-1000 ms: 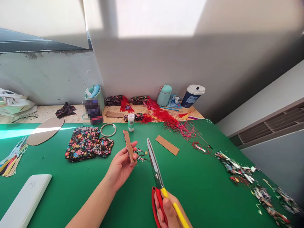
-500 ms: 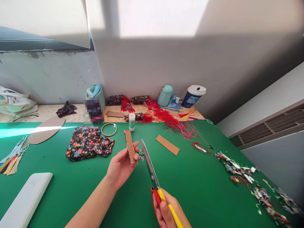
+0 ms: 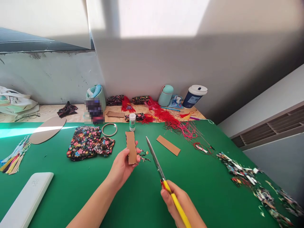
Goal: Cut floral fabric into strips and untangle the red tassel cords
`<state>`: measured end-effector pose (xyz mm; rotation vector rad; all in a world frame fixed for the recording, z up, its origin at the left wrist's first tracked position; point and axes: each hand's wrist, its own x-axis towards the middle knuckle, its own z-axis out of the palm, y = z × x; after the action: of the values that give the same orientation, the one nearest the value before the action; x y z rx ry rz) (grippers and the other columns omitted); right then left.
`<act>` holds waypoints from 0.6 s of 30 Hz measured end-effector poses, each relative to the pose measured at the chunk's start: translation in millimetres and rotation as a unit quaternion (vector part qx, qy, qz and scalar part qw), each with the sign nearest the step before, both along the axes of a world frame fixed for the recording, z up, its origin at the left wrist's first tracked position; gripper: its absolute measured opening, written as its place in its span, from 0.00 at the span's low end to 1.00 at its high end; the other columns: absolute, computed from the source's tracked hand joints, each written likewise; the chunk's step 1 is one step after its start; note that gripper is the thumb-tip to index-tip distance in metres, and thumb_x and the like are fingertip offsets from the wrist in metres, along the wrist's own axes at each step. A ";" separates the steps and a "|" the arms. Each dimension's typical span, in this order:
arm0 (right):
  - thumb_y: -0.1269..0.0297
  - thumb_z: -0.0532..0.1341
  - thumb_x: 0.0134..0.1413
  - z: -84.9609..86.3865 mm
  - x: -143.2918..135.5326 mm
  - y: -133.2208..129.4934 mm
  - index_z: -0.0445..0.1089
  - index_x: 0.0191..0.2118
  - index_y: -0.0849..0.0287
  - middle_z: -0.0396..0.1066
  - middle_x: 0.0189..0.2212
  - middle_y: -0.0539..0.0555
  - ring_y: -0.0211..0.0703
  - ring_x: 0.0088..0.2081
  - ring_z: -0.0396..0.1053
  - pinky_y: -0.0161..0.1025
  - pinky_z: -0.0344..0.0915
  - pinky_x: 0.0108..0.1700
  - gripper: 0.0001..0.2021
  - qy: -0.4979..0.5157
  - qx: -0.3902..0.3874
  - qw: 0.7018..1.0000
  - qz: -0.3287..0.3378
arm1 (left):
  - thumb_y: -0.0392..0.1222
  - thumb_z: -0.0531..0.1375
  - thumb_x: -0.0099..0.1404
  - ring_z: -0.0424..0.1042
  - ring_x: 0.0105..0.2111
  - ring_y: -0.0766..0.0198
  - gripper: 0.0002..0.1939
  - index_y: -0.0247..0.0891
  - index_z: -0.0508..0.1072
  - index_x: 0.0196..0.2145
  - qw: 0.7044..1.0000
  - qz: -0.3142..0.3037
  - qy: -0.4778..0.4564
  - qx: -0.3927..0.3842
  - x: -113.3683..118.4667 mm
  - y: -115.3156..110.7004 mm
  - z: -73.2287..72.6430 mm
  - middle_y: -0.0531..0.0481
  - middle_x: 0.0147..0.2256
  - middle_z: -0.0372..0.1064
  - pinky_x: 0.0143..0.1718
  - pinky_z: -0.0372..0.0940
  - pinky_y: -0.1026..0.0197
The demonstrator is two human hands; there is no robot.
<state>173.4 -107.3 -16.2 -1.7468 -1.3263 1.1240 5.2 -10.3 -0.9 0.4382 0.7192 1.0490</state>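
Note:
My left hand point(image 3: 124, 166) is closed on a narrow strip of brown cardboard point(image 3: 131, 147), held nearly upright, with dark floral fabric showing along its edges. Frayed fabric trimmings point(image 3: 143, 154) stick out to the right, beside my left fingertips. In my right hand point(image 3: 177, 198) is a pair of scissors point(image 3: 158, 163) with yellow and red handles. The blades look closed and point up and left, apart from the strip. A second cardboard strip point(image 3: 168, 145) lies flat on the green mat beyond the scissors.
A glue stick point(image 3: 132, 122) stands behind the held strip. Folded floral fabric point(image 3: 83, 143) and a metal ring point(image 3: 109, 129) lie left of it. Red tassels point(image 3: 166, 118) spread at the back, near a cup point(image 3: 195, 96). Fabric scraps point(image 3: 237, 169) lie right; a white device point(image 3: 28, 199) lies left.
The scissors have moved right, away from the strip, and their handles have come together. The strip has turned so its cardboard face shows more broadly.

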 end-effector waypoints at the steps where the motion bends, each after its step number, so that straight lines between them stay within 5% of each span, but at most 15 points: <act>1: 0.39 0.57 0.47 0.2 5.4 3.9 0.55 0.22 0.56 0.53 0.19 0.45 0.34 0.21 0.47 0.32 0.52 0.22 0.23 -0.021 -0.015 1.000 0.004 | 0.44 0.58 0.61 0.66 0.28 0.67 0.16 0.33 0.72 0.44 1.000 -0.001 0.017 0.018 0.7 -0.4 -1.0 0.46 0.34 0.69 0.27 0.57 0.65; 9: 0.42 0.56 0.46 5.9 42.7 34.9 0.54 0.19 0.53 0.59 0.16 0.47 0.39 0.19 0.55 0.36 0.56 0.22 0.21 -0.248 -0.041 0.966 -0.060 | 0.46 0.63 0.59 0.71 0.31 0.65 0.15 0.35 0.73 0.41 0.991 -0.016 0.112 0.077 1.5 -0.8 -5.0 0.42 0.40 0.72 0.29 0.61 0.65; 14: 0.47 0.56 0.44 -8.9 54.4 50.1 0.59 0.23 0.52 0.69 0.20 0.53 0.48 0.22 0.66 0.41 0.62 0.26 0.14 -0.310 -0.019 0.946 -0.096 | 0.46 0.64 0.58 0.73 0.34 0.59 0.18 0.36 0.72 0.45 0.985 -0.041 0.140 0.086 0.7 0.2 -7.9 0.39 0.44 0.71 0.22 0.62 0.67; 18: 0.50 0.56 0.46 -24.8 58.5 49.6 0.63 0.27 0.55 0.72 0.28 0.58 0.53 0.29 0.71 0.44 0.64 0.29 0.13 -0.374 0.019 0.923 -0.085 | 0.46 0.64 0.57 0.74 0.34 0.57 0.19 0.33 0.74 0.44 0.985 -0.002 0.147 0.087 1.7 1.6 -10.2 0.39 0.41 0.73 0.23 0.66 0.65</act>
<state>231.9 -57.7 -41.0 -2.3199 -1.5489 0.3106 6.8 -8.7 -11.1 0.7562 0.8900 1.0597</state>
